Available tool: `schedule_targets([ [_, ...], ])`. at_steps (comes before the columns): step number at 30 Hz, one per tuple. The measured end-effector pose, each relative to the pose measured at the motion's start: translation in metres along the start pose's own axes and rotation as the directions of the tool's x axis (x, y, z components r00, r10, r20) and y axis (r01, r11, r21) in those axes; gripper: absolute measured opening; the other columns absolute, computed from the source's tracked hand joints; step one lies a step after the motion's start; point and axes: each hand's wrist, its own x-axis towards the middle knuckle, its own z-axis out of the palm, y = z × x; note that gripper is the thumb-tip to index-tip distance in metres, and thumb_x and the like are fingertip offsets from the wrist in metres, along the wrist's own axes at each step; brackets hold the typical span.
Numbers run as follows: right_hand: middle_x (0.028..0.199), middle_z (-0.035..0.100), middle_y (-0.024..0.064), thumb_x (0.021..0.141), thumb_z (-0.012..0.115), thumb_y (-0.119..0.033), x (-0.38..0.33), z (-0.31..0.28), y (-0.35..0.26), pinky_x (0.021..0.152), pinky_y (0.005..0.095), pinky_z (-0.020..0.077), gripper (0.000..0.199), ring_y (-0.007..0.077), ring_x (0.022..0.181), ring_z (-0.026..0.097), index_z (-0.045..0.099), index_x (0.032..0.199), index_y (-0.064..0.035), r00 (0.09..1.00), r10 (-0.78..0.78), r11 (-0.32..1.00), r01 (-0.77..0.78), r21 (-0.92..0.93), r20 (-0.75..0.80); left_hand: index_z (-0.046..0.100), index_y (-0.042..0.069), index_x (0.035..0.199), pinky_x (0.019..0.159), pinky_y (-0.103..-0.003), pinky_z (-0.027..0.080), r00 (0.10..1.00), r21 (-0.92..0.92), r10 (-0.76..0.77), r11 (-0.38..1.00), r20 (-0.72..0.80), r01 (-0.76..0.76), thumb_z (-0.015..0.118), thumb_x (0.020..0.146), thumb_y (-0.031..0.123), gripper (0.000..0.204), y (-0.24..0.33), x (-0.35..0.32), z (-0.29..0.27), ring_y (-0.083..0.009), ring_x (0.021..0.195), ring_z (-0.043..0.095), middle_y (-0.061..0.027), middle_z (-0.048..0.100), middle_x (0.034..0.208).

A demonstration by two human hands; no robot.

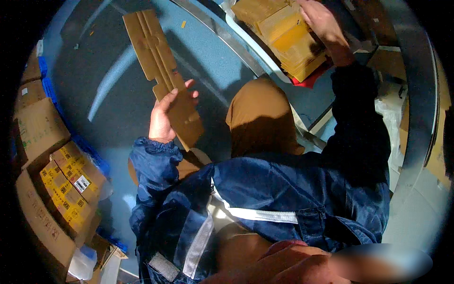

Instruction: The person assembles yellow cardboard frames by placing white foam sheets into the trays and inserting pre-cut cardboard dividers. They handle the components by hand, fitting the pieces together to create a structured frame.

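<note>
My left hand (163,113) is closed round the lower part of a long flat brown cardboard piece (158,61). The piece has lengthwise creases, a notch on its left edge and a rounded cut near its upper end. It tilts up and to the left over the dark floor. At the upper right, my right hand (321,21) touches the far right edge of a stack of brown cardboard pieces (288,40). Its fingers run to the picture's top edge, so I cannot make out whether they grip a piece. The stack rests in a white-rimmed tub (246,40).
Cardboard boxes (42,125) line the left side, one with yellow printed tape (66,184). Blue plastic edging (90,156) runs beside them. A curved metal rail (208,26) passes near the tub. Red material (309,81) shows under the stack. My brown-clad knee (265,113) is between my hands.
</note>
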Motion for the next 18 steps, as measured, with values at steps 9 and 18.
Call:
schedule_targets([
  [9,0.082,0.061,0.0016,0.072,0.067,-0.02,0.075,-0.13,-0.261,0.07,0.0281,0.0508,0.027,0.0164,0.075,0.061,0.065,0.095,-0.0065,0.802,-0.243,0.62,0.561,0.548,-0.547,0.041,0.005,0.143,0.11,-0.048,0.041,0.97,-0.346,-0.039,0.93,0.238,0.122,0.045,0.1,0.054,0.065,-0.007,0.003,0.032,-0.0321,0.129,0.051,-0.0168,0.053,0.138],
  [18,0.101,0.069,0.0061,0.078,0.077,-0.014,0.086,-0.104,-0.279,0.09,0.0382,0.0506,0.022,0.0226,0.099,0.063,0.072,0.097,-0.0047,0.9,-0.193,0.362,0.435,0.824,-0.391,0.035,0.002,0.148,0.106,-0.041,0.046,0.95,-0.151,0.15,0.982,0.274,-0.112,0.06,0.087,-0.004,0.066,0.022,-0.017,0.006,-0.0281,0.123,0.057,-0.0172,0.053,0.137],
])
